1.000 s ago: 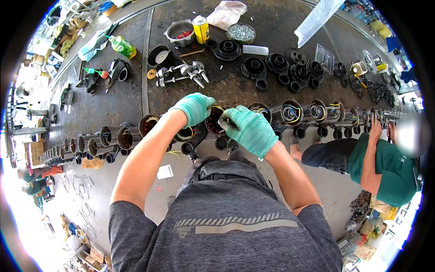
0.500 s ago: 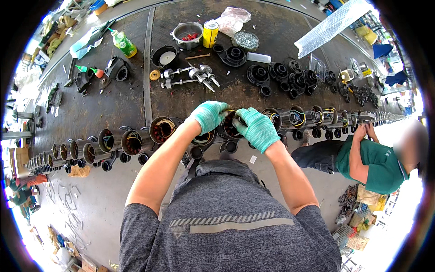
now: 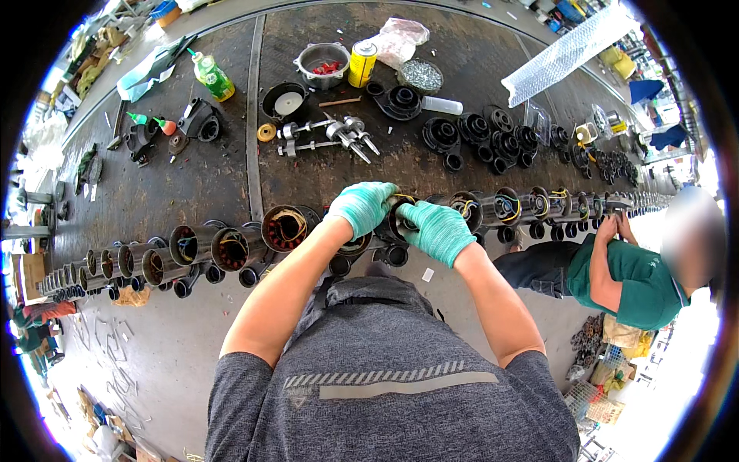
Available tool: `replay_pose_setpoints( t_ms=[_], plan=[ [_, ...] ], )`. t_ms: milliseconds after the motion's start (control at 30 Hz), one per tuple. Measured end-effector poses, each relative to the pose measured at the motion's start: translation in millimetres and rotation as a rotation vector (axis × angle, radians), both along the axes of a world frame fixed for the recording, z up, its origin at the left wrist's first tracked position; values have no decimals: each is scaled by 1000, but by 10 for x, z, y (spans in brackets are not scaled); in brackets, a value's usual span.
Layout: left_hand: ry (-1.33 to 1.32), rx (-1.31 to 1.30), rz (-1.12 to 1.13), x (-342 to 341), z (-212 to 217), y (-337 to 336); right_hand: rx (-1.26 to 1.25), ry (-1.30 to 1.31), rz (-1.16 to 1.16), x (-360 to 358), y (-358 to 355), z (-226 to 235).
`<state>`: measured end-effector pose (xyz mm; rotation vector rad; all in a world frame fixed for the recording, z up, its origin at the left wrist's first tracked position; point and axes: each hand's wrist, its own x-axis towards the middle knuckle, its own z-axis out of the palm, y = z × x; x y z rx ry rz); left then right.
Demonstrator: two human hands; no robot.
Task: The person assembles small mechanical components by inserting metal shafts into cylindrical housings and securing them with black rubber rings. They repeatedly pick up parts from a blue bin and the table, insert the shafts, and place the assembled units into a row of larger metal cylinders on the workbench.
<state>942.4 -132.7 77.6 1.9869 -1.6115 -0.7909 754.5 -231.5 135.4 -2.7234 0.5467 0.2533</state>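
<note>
Both my hands wear thin green gloves and meet over one open metal motor housing in the row at the table's near edge. My left hand is closed at the far left of its rim, fingertips pinching a thin yellow wire. On the right side of the same opening, my right hand has its fingers bent together over the rim; what they hold is hidden. Just left stands a housing with red-brown windings and pale wires. To the right, another housing has yellow and blue wires.
Farther in lie metal shafts, a grey pot with red bits, a yellow spray can, a green bottle and black castings. Bubble wrap lies at back right. A co-worker in green works at the right.
My hands remain at the same housing, shifted very slightly down in the picture. The right fingers have drawn lower on the rim. The view has tilted a little.
</note>
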Motion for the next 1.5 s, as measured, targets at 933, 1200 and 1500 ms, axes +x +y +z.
replay_pose_setpoints(
  t_ms=[933,1200,1500],
  plan=[
    [420,85,-141,343,104,-31,-66,-637,-200,81,131,-113],
    [-433,233,105,1701,-390,-59,-137,-323,-207,237,342,-408],
    [-668,492,-256,1872,-613,-549,-179,-323,-227,193,324,-489]
  ],
)
